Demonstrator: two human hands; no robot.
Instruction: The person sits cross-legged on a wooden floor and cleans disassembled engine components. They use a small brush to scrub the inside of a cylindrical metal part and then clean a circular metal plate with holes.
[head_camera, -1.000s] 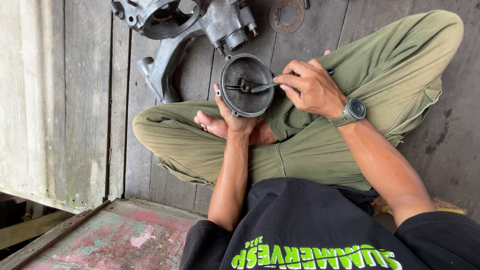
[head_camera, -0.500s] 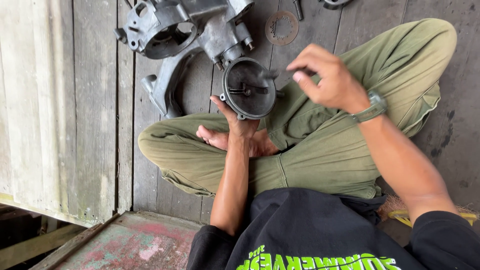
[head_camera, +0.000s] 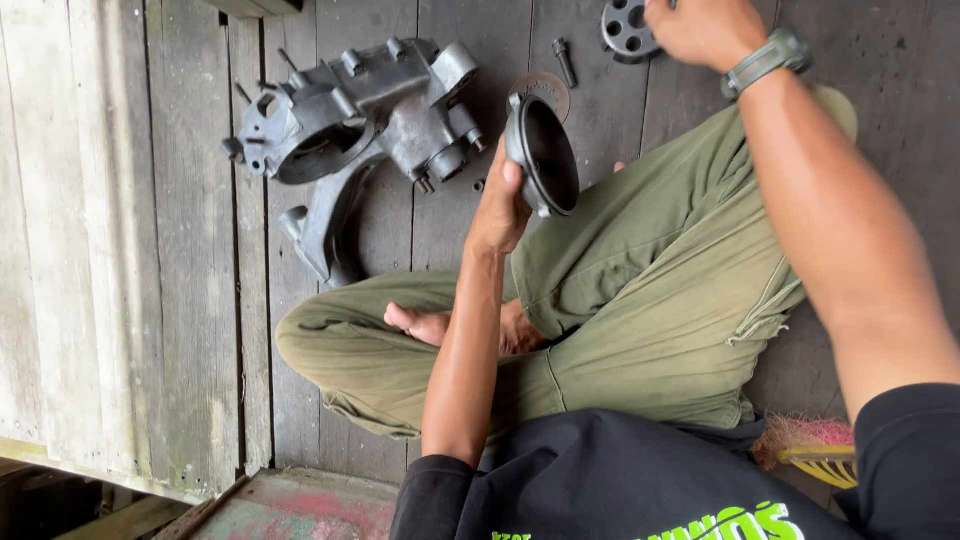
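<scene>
A round black metal cover (head_camera: 543, 155) is gripped at its rim by the left hand (head_camera: 500, 205) and held tilted above the crossed legs. The right hand (head_camera: 700, 28) is curled at the far edge, beside a round disc with holes (head_camera: 627, 28); whether anything is held cannot be told. A grey engine casing (head_camera: 360, 115) lies on the wooden floor (head_camera: 190, 300), far left of the cover, with a bolt (head_camera: 565, 62) nearby.

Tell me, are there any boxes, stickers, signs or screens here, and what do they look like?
No boxes, signs or stickers show.
Wristwatch: on the right wrist near the top edge, grey-green strap; its face cannot be seen.
Shirt print: along the bottom edge, bright green and white lettering on the black shirt, upside down from this view.
</scene>
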